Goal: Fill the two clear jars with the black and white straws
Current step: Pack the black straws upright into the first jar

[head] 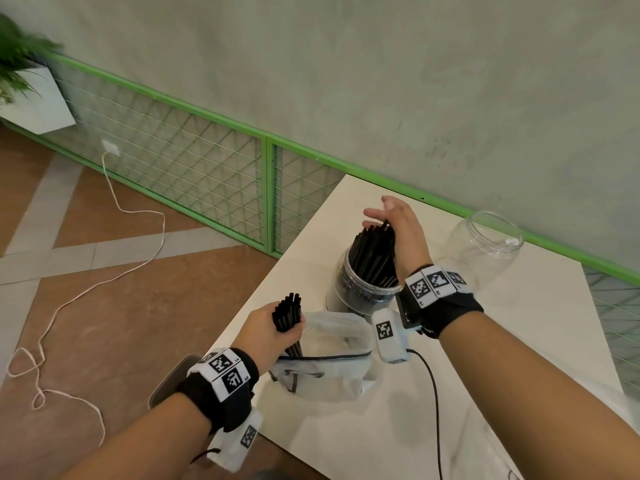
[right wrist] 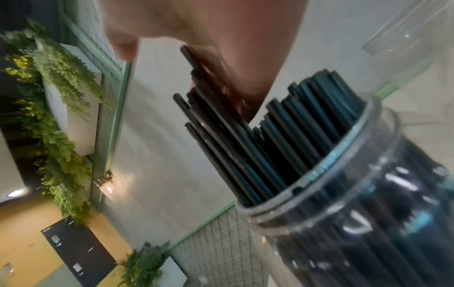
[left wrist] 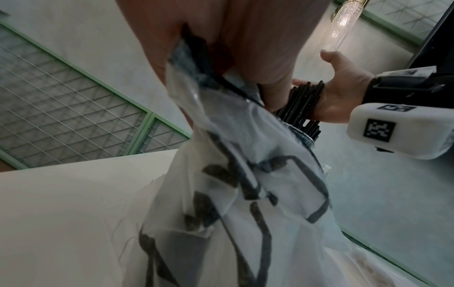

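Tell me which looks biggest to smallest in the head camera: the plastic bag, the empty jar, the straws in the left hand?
1. Plastic bag.
2. Empty jar, farther away, so maybe similar.
3. Straw bundle in the left hand.

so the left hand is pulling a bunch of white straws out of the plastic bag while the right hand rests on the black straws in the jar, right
Not quite: the straws in the left hand are black, not white, as the head view shows. The rest holds: that bunch comes out of the plastic bag, and the right hand rests on the black straws in the jar.
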{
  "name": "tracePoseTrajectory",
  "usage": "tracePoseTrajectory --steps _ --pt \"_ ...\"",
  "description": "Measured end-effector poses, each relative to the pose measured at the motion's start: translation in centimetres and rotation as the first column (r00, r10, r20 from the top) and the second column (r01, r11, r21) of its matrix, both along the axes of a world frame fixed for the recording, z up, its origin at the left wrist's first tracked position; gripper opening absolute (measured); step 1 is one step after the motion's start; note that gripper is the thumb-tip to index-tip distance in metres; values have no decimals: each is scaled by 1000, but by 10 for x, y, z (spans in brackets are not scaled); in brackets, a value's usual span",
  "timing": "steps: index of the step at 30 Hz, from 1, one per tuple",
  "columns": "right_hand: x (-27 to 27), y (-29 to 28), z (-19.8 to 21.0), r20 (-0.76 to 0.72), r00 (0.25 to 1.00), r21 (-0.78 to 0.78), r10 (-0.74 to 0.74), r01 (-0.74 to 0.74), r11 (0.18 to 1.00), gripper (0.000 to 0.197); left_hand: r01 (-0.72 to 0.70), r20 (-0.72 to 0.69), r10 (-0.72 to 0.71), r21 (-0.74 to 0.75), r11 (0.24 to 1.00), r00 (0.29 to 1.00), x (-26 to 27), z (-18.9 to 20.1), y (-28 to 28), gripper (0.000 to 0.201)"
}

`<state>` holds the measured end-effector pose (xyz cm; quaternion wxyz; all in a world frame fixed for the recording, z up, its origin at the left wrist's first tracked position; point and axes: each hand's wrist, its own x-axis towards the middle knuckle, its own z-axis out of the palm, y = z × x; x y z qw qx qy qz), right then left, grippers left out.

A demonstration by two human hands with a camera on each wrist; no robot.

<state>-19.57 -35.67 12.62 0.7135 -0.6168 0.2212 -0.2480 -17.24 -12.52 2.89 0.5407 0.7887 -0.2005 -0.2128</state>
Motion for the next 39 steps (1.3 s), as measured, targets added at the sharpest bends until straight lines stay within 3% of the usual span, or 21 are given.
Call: tracePoseTrajectory --steps 4,7,9,11,14,22,29,34,37,39 --pt "6 -13 10 -5 1000 22 6 -6 1000 53 -1 3 1 2 1000 1000 1 -1 0 4" --pt "8 -14 10 -97 994 -213 48 -68 975 43 -8 -4 8 5 1000 1000 1 -2 0 3" --pt "6 -7 4 -213 971 -425 113 -196 884 33 -11 -4 11 10 1000 1000 1 -2 0 2" --pt "2 -2 -7 -329 936 -608 123 -309 731 25 -12 6 12 14 1000 1000 1 -1 -1 2" --pt "1 0 -23 -319 944 -803 81 -315 506 18 -1 13 1 16 1000 1000 1 0 -1 3" --pt "4 -4 -9 -131 987 -886 95 -160 435 24 -14 12 14 17 1000 1000 3 -3 -1 4" --pt "-3 -14 -23 -436 899 -884 -28 -422 202 41 -40 -18 40 11 999 999 5 -5 -1 6" --pt "-8 -15 -17 -470 881 -828 50 -460 322 41 -38 -11 39 24 999 999 6 -6 0 5" --pt "-9 -16 -25 -436 900 -782 20 -390 487 41 -41 -14 41 18 999 999 5 -5 -1 4" --pt "-6 -16 -25 -332 942 -700 45 -278 658 42 -38 -18 39 16 999 999 5 -5 -1 5"
